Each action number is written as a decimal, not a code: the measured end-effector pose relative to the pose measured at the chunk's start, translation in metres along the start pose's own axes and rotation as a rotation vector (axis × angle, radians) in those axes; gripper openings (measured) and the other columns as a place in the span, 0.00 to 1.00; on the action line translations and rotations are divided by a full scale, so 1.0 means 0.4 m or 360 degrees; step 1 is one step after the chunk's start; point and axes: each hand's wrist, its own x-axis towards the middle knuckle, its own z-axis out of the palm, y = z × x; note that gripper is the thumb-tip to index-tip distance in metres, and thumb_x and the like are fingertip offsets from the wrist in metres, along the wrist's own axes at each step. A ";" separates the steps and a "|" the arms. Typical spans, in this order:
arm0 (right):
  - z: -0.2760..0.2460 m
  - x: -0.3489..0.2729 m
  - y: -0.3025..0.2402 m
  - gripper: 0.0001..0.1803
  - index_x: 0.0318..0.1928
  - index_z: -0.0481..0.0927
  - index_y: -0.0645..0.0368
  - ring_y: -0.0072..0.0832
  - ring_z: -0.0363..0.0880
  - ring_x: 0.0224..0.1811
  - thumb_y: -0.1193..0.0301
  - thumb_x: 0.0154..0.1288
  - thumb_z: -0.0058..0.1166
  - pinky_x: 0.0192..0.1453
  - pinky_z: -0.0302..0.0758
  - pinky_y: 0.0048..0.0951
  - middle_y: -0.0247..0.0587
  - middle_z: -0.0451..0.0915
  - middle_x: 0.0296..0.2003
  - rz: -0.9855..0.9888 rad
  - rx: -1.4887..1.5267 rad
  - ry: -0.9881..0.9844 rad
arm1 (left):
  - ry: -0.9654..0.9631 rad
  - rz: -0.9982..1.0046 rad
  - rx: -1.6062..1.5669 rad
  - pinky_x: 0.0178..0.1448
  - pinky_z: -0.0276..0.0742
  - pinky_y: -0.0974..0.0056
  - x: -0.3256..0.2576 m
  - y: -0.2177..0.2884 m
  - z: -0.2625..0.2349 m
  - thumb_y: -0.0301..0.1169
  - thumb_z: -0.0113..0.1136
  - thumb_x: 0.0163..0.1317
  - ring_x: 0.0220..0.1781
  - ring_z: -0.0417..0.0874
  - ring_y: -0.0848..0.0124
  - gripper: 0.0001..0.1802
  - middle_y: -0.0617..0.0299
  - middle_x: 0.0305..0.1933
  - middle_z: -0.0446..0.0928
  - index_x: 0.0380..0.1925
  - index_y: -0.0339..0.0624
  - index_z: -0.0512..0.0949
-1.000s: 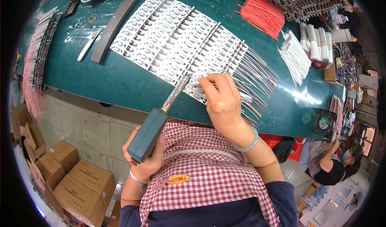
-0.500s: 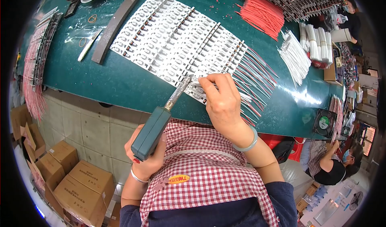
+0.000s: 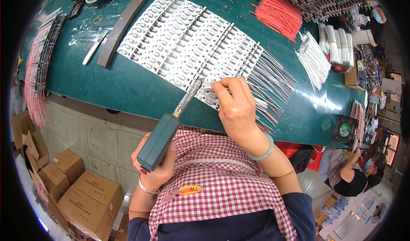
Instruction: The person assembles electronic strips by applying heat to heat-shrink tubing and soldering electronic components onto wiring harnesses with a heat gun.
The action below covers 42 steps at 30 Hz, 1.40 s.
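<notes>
Head view: soldering at green table

Left hand (image 3: pixel 156 168) wrapped around teal soldering iron (image 3: pixel 164 134), tip on near edge of white strip sheet (image 3: pixel 188 44). Right hand (image 3: pixel 235 108) pinching wires (image 3: pixel 267 91) beside tip, fingers closed. Sheet flat on table (image 3: pixel 124 87); red wire bundle (image 3: pixel 277 14) well apart.

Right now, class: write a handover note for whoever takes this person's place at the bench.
Left hand: grips the teal soldering iron, tip at the near edge of the white strip panel.
Right hand: pinches a thin wire onto that edge beside the tip.
Done: the panel's right end already carries red and white leads.
Left: strips toward the left show none; loose red wires and white wires lie beyond.
</notes>
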 end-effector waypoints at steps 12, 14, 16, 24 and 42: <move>0.000 0.000 -0.001 0.18 0.41 0.81 0.67 0.37 0.74 0.37 0.85 0.46 0.56 0.36 0.75 0.34 0.43 0.75 0.36 0.0007 0.0020 0.0010 | -0.0030 0.0032 -0.0010 0.38 0.81 0.65 0.006 -0.001 0.006 0.15 0.67 0.49 0.33 0.86 0.60 0.11 0.50 0.36 0.83 0.35 0.29 0.83; -0.001 -0.002 0.001 0.18 0.41 0.81 0.67 0.37 0.74 0.37 0.86 0.46 0.56 0.36 0.75 0.34 0.43 0.75 0.36 0.0011 0.0026 0.0008 | -0.0035 0.0018 0.0003 0.38 0.81 0.64 0.007 0.001 0.006 0.15 0.67 0.49 0.33 0.86 0.60 0.11 0.50 0.36 0.83 0.35 0.29 0.83; -0.001 -0.004 0.003 0.18 0.42 0.81 0.67 0.37 0.74 0.37 0.86 0.46 0.56 0.36 0.75 0.34 0.43 0.75 0.36 0.0018 0.0067 0.0058 | -0.0013 0.0027 -0.0028 0.38 0.81 0.65 0.006 0.000 0.005 0.15 0.67 0.49 0.33 0.86 0.61 0.11 0.50 0.36 0.83 0.35 0.29 0.83; -0.004 0.007 -0.003 0.21 0.42 0.83 0.67 0.38 0.77 0.36 0.90 0.42 0.59 0.38 0.76 0.35 0.44 0.77 0.35 0.0084 0.0032 0.0019 | -0.0007 0.0064 -0.0004 0.37 0.80 0.65 0.012 -0.002 0.010 0.15 0.67 0.49 0.32 0.86 0.61 0.11 0.51 0.36 0.83 0.35 0.29 0.83; -0.001 0.008 -0.004 0.20 0.41 0.83 0.67 0.38 0.77 0.36 0.90 0.43 0.59 0.38 0.76 0.36 0.44 0.77 0.35 0.0081 0.0009 0.0013 | 0.0085 -0.0149 -0.0136 0.37 0.80 0.65 -0.024 -0.019 0.001 0.18 0.69 0.51 0.33 0.86 0.62 0.12 0.51 0.36 0.83 0.38 0.30 0.83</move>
